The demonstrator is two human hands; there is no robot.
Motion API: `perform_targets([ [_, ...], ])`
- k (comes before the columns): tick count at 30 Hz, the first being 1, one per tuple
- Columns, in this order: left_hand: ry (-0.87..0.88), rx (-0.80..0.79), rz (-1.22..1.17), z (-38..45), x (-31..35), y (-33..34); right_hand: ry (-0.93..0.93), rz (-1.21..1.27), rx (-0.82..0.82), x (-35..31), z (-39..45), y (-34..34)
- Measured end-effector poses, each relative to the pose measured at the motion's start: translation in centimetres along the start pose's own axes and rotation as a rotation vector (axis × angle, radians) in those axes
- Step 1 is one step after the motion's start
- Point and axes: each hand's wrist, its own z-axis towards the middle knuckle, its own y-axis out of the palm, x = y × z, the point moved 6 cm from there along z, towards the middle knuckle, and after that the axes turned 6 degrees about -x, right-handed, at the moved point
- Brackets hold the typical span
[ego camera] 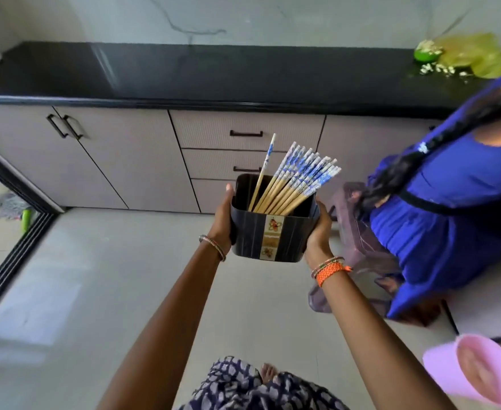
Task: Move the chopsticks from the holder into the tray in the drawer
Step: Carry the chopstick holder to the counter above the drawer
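Note:
I carry a black square holder (252,232) with a gold butterfly strip on its front, out in front of me at about waist height. Several wooden chopsticks (290,184) with blue-and-white tops stand in it and lean to the right; one stands apart on the left. My left hand (224,220) grips the holder's left side and my right hand (320,232) grips its right side. Beyond the holder is a stack of shut drawers (246,143) with black handles under a black countertop (184,72). No tray shows.
A person in a blue dress (438,220) crouches at the right, close to the drawers, beside a purplish bag (359,241). A pink bucket (480,371) sits bottom right. A green bowl (428,53) and yellow bag lie on the counter. A sliding-door track (12,255) runs at the left.

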Motion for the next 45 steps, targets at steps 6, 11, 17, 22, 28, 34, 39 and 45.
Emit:
perform_targets([
  [6,0.179,-0.016,-0.075,10.5,6.2,-3.3,-0.051,-0.146,-0.037,-0.7,11.3,6.2],
  [11,0.25,-0.015,-0.114,21.2,11.1,-6.9,0.101,-0.146,-0.026,1.3,22.0,11.6],
  [17,0.291,-0.017,-0.192,33.1,19.1,-10.6,0.164,0.01,-0.07,0.4,33.3,20.8],
  [22,0.309,-0.07,-0.219,41.4,25.0,-9.9,0.103,0.055,-0.041,-3.0,42.6,24.5],
  [28,0.212,0.019,-0.275,51.9,27.9,-8.7,0.139,0.228,0.019,-4.1,53.8,25.8],
  [34,0.179,0.102,-0.347,58.6,28.1,-8.0,0.157,0.323,0.039,-3.5,61.3,25.2],
  [39,0.172,0.125,-0.358,61.7,27.8,-8.1,0.173,0.342,0.0,-2.6,65.0,24.7],
  [45,0.162,0.083,-0.367,62.3,27.4,-8.6,0.164,0.218,0.049,-1.0,65.5,23.6],
])
